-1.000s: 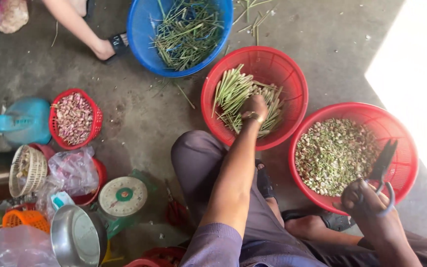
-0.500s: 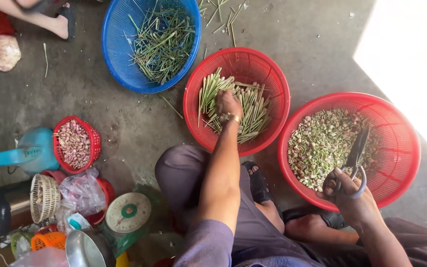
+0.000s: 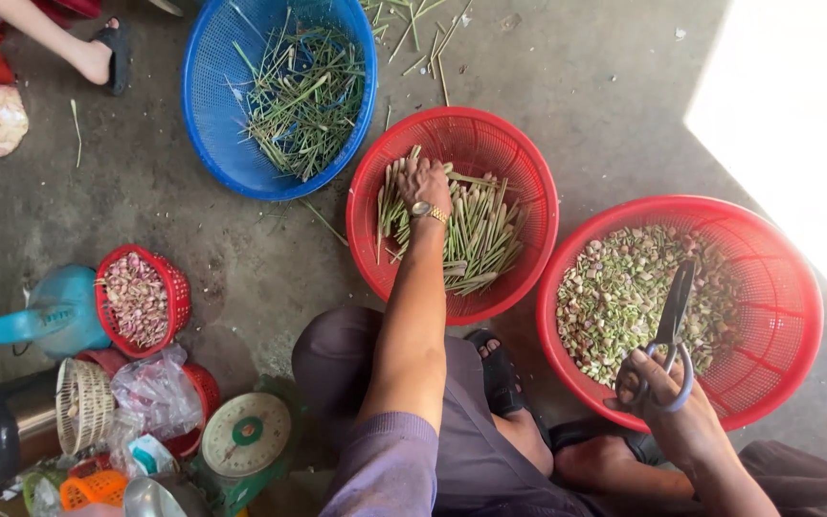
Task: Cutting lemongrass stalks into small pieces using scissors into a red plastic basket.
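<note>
Red plastic is the colour that rules the middle of the frame: a round red basket (image 3: 528, 158) full of long pale green stalks (image 3: 480, 235), and to the lower right a second red basket (image 3: 787, 316) that holds small cut pieces (image 3: 614, 297) of the same plant. The person sits on the concrete floor (image 3: 605, 86) between them. The left hand (image 3: 425, 182), with a wristwatch (image 3: 429, 211), lies down among the stalks with fingers curled over them, so I judge its grip is closing on a few stalks, though I cannot tell how many it really has. The right hand (image 3: 658, 383) holds a pair of scissors (image 3: 672, 321) by the handles; its grip is closed around them, and the blades look shut and point up over the cut pieces. I judge the step in hand is picking up fresh stalks. The next move calls for a firm hold on a small bundle, ends lined up, brought over the basket of pieces before the blades open. In the upper left of the frame a blue basket (image 3: 208, 115) holds thin green trimmings (image 3: 303, 96), and another person's foot (image 3: 98, 57) shows beside it. At the lower left stand a small red basket (image 3: 179, 287) of pinkish bulbs and a kitchen scale (image 3: 246, 436).
</note>
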